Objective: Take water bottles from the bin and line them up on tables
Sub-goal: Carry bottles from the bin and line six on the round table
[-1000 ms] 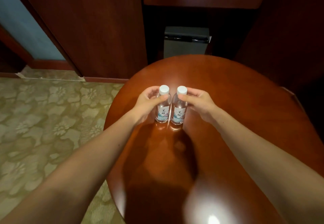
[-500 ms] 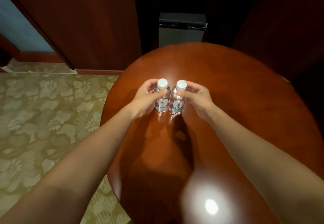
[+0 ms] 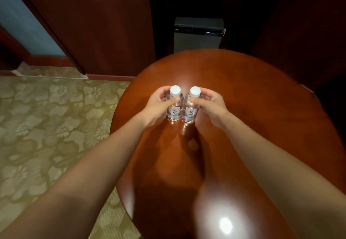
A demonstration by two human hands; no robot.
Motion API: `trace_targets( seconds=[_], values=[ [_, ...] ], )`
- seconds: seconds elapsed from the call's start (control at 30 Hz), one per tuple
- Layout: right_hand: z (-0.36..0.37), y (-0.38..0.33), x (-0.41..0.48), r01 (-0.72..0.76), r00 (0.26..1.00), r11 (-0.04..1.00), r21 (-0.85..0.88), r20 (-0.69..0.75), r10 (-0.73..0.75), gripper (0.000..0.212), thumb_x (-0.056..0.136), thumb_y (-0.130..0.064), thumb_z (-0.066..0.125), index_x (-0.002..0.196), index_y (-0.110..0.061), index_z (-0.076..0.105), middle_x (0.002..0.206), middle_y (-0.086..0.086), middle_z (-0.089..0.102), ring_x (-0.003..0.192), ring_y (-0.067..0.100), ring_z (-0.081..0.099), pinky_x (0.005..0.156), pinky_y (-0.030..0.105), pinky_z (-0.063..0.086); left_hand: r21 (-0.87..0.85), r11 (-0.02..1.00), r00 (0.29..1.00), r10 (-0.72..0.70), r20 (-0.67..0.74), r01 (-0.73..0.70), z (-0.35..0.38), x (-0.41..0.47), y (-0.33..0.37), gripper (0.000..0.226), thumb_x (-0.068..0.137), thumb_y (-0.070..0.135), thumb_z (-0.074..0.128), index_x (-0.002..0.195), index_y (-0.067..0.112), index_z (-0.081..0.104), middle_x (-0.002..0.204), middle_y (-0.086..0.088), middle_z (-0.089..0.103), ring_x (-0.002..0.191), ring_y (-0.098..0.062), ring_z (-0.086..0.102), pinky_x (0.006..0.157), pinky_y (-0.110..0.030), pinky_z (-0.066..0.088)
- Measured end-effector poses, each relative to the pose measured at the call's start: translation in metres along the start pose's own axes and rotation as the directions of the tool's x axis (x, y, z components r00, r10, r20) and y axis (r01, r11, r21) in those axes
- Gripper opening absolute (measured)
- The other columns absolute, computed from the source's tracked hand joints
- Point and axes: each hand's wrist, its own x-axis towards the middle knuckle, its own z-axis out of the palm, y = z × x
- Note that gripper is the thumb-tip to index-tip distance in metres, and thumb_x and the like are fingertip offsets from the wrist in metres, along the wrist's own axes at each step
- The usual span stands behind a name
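Two small clear water bottles with white caps stand upright side by side, touching, on the round wooden table [image 3: 262,107]. My left hand [image 3: 157,106] wraps the left bottle [image 3: 175,107] with the thumb across its front. The right bottle [image 3: 191,110] is gripped by my right hand [image 3: 211,106] in the same way. Both bottle bases rest on the tabletop.
A grey bin with a dark lid [image 3: 198,33] stands behind the table against dark wood panelling. Patterned carpet [image 3: 46,126] covers the floor to the left. A bright light reflection [image 3: 225,224] shines on the near part of the table.
The hands and bottles keep the same pose on the table. Only the camera view has shifted slightly.
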Motion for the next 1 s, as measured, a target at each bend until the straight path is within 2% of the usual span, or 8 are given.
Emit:
trace_targets(
  seconds=[0.1,0.23,0.33,0.43,0.57,0.67,0.77,1.0],
  values=[
    [0.002,0.002,-0.002,-0.012,1.0,1.0,0.026,-0.003,0.012,0.045,0.078,0.007,0.075,0.118,-0.012,0.065,0.113,0.004,0.07,0.116,0.023,0.063,0.101,0.036,0.05,0.046,0.999,1.0,0.013,-0.024,-0.012,0.003,-0.005,0.004,0.053,0.083,0.014,0.074,0.132,0.018,0.052,0.117,0.016,0.058,0.111,-0.001,0.053,0.091,-0.015,0.041],
    [-0.001,0.004,-0.008,-0.028,0.999,1.0,-0.012,0.025,0.028,0.075,0.077,0.005,0.077,0.144,-0.01,0.047,0.144,0.005,0.053,0.135,0.019,0.048,0.106,0.031,0.042,0.12,0.992,0.999,0.034,0.006,-0.034,0.005,-0.01,0.003,0.066,0.086,0.014,0.072,0.143,0.023,0.042,0.139,0.008,0.051,0.127,-0.006,0.046,0.104,-0.024,0.039],
    [-0.005,0.007,-0.014,-0.027,0.999,0.975,-0.22,-0.025,0.022,0.082,0.081,-0.009,0.079,0.151,-0.013,0.037,0.156,0.007,0.039,0.144,0.021,0.036,0.115,0.036,0.033,0.161,0.987,1.0,0.007,-0.03,-0.002,0.008,-0.015,0.007,0.075,0.087,0.016,0.071,0.15,0.025,0.032,0.152,0.003,0.039,0.139,-0.012,0.037,0.114,-0.032,0.032],
    [-0.01,0.012,-0.033,-0.008,0.995,0.921,-0.39,-0.09,-0.03,0.075,0.088,-0.017,0.071,0.152,-0.013,0.033,0.158,0.007,0.034,0.146,0.022,0.031,0.118,0.036,0.028,0.205,0.978,0.994,-0.005,-0.106,0.026,0.014,-0.03,0.015,0.077,0.089,0.017,0.069,0.152,0.019,0.025,0.154,-0.002,0.035,0.141,-0.018,0.034,0.107,-0.028,0.03],
    [-0.029,0.012,-0.069,0.005,0.989,0.715,-0.699,-0.105,-0.109,0.074,0.091,-0.034,0.064,0.155,-0.019,0.028,0.163,0.009,0.021,0.151,0.024,0.017,0.122,0.047,0.017,0.228,0.97,0.988,-0.059,-0.142,0.091,0.025,-0.059,0.004,0.073,0.082,0.027,0.073,0.143,0.013,0.036,0.141,-0.008,0.048,0.13,-0.023,0.048,0.111,-0.039,0.038],
    [-0.048,0.01,-0.102,-0.054,0.988,0.538,-0.841,-0.123,-0.093,0.081,0.091,-0.048,0.059,0.157,-0.027,0.018,0.167,0.005,0.001,0.154,0.024,-0.004,0.123,0.052,0.001,0.386,0.913,0.992,-0.118,-0.054,0.13,0.045,-0.077,-0.01,0.072,0.076,0.039,0.074,0.135,0.01,0.043,0.134,-0.01,0.052,0.124,-0.025,0.052,0.109,-0.043,0.041],
    [-0.071,0.011,-0.132,-0.098,0.982,0.433,-0.896,-0.158,-0.103,0.085,0.091,-0.054,0.056,0.158,-0.03,0.01,0.167,0.004,-0.008,0.152,0.023,-0.015,0.121,0.054,-0.007,0.571,0.821,0.986,-0.115,0.121,0.026,0.076,-0.092,-0.011,0.08,0.081,0.048,0.069,0.145,0.015,0.034,0.147,-0.01,0.038,0.138,-0.028,0.037,0.115,-0.04,0.031],
    [-0.14,0.015,-0.204,-0.238,0.917,0.401,-0.884,-0.341,-0.208,0.088,0.088,-0.062,0.052,0.158,-0.033,0.007,0.167,0.003,-0.01,0.151,0.026,-0.019,0.118,0.057,-0.013,0.776,0.489,0.892,0.011,0.452,-0.399,0.157,-0.12,0.015,0.079,0.091,0.057,0.052,0.154,0.035,0.012,0.162,-0.001,0.011,0.15,-0.026,0.009,0.119,-0.048,0.011]
  ],
)
